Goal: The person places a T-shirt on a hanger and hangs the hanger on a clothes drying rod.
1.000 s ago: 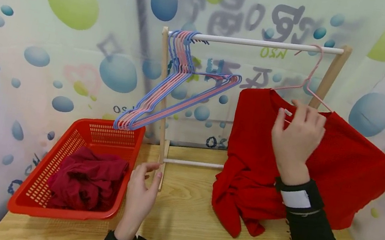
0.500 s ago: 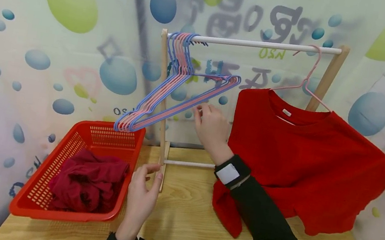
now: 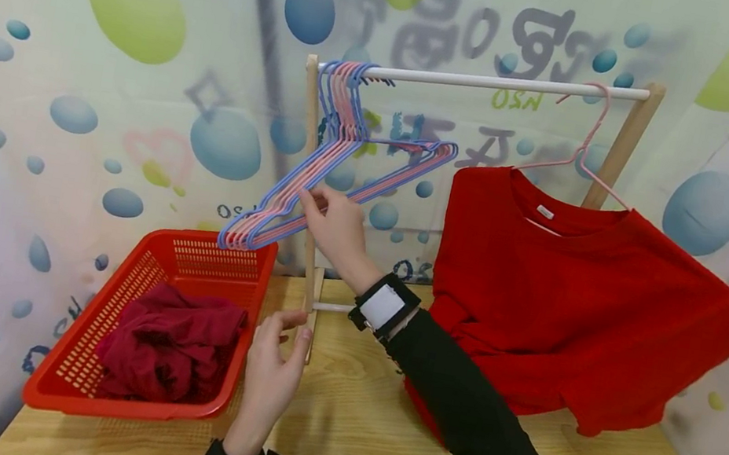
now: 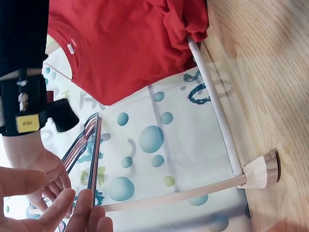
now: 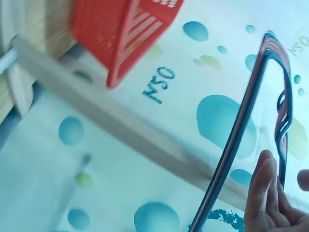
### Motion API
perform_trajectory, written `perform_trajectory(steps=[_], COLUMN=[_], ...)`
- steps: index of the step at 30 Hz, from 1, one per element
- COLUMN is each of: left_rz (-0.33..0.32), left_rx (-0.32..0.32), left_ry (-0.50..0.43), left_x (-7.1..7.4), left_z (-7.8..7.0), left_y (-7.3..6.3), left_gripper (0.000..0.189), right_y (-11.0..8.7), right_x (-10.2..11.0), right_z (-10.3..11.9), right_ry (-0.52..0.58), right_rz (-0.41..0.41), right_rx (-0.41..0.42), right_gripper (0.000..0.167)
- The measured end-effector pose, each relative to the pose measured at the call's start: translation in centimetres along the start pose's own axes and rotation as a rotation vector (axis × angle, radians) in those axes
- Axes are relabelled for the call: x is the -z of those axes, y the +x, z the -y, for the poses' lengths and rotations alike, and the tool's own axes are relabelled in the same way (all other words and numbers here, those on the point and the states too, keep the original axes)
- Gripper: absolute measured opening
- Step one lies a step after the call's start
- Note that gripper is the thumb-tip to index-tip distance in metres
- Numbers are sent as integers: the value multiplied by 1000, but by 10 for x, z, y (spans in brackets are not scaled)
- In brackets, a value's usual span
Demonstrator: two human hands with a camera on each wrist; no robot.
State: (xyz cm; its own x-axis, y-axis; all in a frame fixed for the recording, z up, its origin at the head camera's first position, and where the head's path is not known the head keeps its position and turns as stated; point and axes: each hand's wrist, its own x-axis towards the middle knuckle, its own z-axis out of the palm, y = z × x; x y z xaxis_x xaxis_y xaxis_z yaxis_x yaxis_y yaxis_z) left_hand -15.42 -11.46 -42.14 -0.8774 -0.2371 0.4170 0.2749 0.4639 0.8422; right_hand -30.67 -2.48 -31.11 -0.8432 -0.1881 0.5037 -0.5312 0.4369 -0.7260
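Observation:
My right hand (image 3: 337,227) reaches across to a bunch of blue and pink hangers (image 3: 292,188) on the rack's left end. In the right wrist view its fingers (image 5: 264,188) lie right at the hangers' edge, thumb apart from them. My left hand (image 3: 270,372) hovers loosely curved between the basket and the rack, holding nothing. A red sweater (image 3: 569,292) hangs at the right on a pink hanger (image 3: 588,147), its lower part bunched near the table. Dark red clothing (image 3: 167,343) lies crumpled in a red plastic basket (image 3: 67,340).
The rack has a white top rail (image 3: 474,80), wooden posts (image 3: 624,145) and a low white bar (image 3: 332,307). It stands on a wood-grain table (image 3: 339,430). A patterned curtain (image 3: 164,92) hangs close behind it.
My right hand has left the sweater's neckline and moved left to the hangers. The sweater's front now hangs more spread out. My left hand has stayed in place.

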Motion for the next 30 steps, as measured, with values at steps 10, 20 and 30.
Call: perform_trajectory(steps=[10, 20, 30], left_rz=[-10, -1, -9], left_rx=[11, 22, 20], left_ry=[12, 10, 15], left_x=[1, 2, 4], left_z=[-2, -2, -1], left_y=[3, 3, 1], left_gripper=[20, 20, 21], right_y=[10, 12, 9], right_x=[-2, -1, 2], right_z=[10, 10, 14], right_ry=[370, 400, 594], right_rz=[47, 67, 48], right_rx=[-251, -339, -389], right_gripper=[26, 22, 17])
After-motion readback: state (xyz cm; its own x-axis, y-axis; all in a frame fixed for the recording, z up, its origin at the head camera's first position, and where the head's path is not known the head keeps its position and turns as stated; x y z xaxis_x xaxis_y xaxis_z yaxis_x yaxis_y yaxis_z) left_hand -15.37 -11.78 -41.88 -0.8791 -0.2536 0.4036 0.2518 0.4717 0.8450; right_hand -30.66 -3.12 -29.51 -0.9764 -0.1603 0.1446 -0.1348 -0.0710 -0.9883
